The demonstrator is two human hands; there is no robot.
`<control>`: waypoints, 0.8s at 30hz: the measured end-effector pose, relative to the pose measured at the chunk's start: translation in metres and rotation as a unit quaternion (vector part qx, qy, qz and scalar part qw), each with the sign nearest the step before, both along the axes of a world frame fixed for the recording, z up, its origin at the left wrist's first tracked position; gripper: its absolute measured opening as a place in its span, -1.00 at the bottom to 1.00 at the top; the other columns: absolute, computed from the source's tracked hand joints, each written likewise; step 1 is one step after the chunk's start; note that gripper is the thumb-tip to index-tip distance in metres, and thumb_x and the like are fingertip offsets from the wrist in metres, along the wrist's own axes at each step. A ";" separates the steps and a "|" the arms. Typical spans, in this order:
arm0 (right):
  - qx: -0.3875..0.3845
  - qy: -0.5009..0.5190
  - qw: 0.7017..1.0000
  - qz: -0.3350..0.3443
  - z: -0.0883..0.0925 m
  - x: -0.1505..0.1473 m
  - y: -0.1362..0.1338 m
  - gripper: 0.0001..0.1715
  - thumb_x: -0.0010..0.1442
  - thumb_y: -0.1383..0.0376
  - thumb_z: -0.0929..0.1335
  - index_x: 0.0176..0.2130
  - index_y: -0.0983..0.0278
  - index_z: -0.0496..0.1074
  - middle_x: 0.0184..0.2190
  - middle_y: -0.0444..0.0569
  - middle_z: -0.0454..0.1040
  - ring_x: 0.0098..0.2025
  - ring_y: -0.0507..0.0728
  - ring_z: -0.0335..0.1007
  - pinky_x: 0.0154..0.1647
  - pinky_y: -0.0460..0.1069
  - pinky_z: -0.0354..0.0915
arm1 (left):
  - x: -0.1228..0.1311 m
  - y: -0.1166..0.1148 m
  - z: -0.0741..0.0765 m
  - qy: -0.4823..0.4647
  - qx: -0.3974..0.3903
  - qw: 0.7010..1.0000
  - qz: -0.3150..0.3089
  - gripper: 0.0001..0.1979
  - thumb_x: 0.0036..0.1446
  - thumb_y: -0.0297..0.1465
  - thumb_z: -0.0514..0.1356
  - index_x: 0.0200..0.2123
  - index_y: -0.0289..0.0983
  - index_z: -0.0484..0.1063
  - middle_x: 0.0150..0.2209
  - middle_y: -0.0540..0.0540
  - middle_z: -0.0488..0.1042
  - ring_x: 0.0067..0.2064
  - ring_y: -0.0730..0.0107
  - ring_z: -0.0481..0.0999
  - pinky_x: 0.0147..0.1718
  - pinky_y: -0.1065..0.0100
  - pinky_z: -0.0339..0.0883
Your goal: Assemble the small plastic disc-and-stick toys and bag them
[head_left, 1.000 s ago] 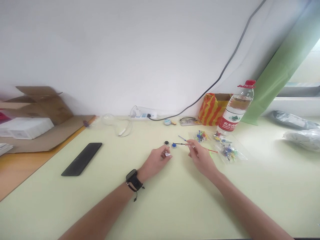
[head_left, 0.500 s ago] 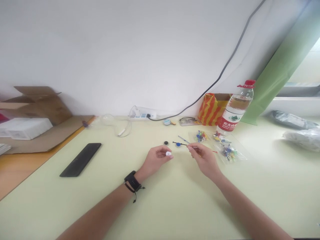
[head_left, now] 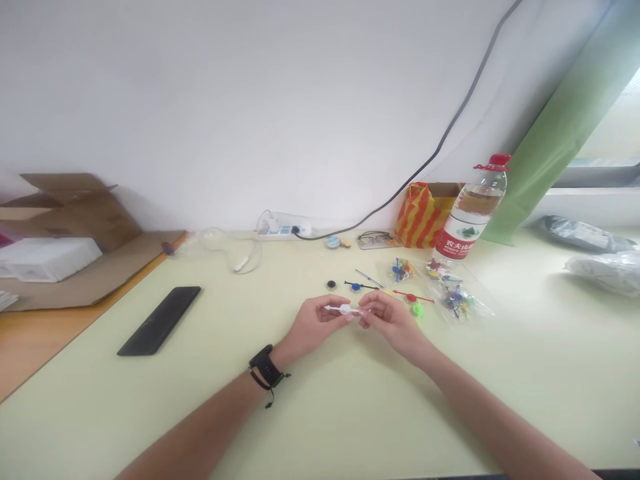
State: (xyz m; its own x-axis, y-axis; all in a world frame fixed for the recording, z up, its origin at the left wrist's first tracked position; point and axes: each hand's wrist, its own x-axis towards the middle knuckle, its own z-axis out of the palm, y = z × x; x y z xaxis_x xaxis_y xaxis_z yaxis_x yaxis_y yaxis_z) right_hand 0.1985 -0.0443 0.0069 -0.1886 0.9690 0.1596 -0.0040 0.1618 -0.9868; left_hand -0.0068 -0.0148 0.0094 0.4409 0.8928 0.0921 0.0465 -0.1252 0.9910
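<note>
Between the fingers of my left hand (head_left: 309,325) is a small white disc (head_left: 345,310). A thin white arrow (head_left: 331,308) lies across it, its head pointing left, and my right hand (head_left: 395,325) pinches the other end. Just beyond my hands, a black disc (head_left: 331,285) rests on the table. To its right lies a blue disc (head_left: 355,287) with a black arrow over it, with a thin blue stick (head_left: 369,277) behind. Near my right hand are a red disc (head_left: 411,298) with a red arrow and a bright green piece (head_left: 417,310); a yellow bit is partly hidden.
Clear bags of coloured small parts (head_left: 459,300) lie at the right, before a water bottle (head_left: 465,227) and a striped bag (head_left: 423,217). Glasses (head_left: 376,239) and a power strip (head_left: 283,230) line the wall. A black flat case (head_left: 160,321) and cardboard box (head_left: 100,217) are left.
My right hand has moved left, bringing the white arrow onto the white disc in my left hand. The red disc and green piece have come into sight.
</note>
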 end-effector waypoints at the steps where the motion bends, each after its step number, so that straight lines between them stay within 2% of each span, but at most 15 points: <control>1: 0.000 -0.004 1.000 0.004 -0.001 0.000 0.001 -0.61 0.20 -0.02 0.45 -0.19 0.21 0.41 -0.32 -0.03 0.55 -0.36 0.11 0.50 -0.24 0.07 0.46 | 0.000 0.000 0.000 0.001 0.008 1.000 -0.001 -0.62 0.09 -0.21 0.42 -0.08 -0.30 0.59 -0.13 -0.20 0.65 -0.10 0.14 0.65 -0.02 0.14 0.55; 8: 0.005 -0.060 0.998 -0.007 -0.004 0.001 0.000 -0.68 0.24 0.03 0.41 -0.18 0.22 0.42 -0.33 -0.05 0.51 -0.38 0.08 0.44 -0.32 0.01 0.42 | 0.000 -0.002 0.002 0.027 0.057 0.998 0.012 -0.73 0.18 -0.24 0.35 -0.12 -0.28 0.61 -0.12 -0.18 0.66 -0.09 0.17 0.64 0.00 0.17 0.54; 18: -0.040 -0.060 0.997 0.003 0.002 0.002 -0.003 -0.77 0.25 0.13 0.35 -0.16 0.21 0.41 -0.50 -0.21 0.31 -0.53 0.01 0.21 -0.51 -0.08 0.18 | -0.005 -0.005 0.003 0.135 0.185 0.973 0.021 -0.83 0.22 -0.31 0.31 -0.14 -0.17 0.63 -0.13 -0.07 0.67 -0.12 0.21 0.64 -0.02 0.24 0.50; 24: -0.054 -0.052 0.997 0.014 0.004 0.001 -0.004 -0.78 0.23 0.15 0.35 -0.16 0.21 0.41 -0.50 -0.22 0.29 -0.52 0.02 0.22 -0.48 -0.07 0.22 | -0.005 -0.005 0.006 0.135 0.186 0.973 -0.008 -0.87 0.24 -0.34 0.29 -0.19 -0.21 0.63 -0.20 -0.06 0.68 -0.20 0.26 0.64 -0.18 0.32 0.49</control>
State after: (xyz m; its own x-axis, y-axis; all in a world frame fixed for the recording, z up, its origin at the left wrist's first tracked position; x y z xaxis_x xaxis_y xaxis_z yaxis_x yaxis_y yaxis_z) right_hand 0.1997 -0.0478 0.0111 -0.2258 0.9736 0.0320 0.0965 0.0551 -0.9938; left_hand -0.0118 -0.0197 0.0154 0.5077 0.8127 0.2860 0.2936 -0.4753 0.8294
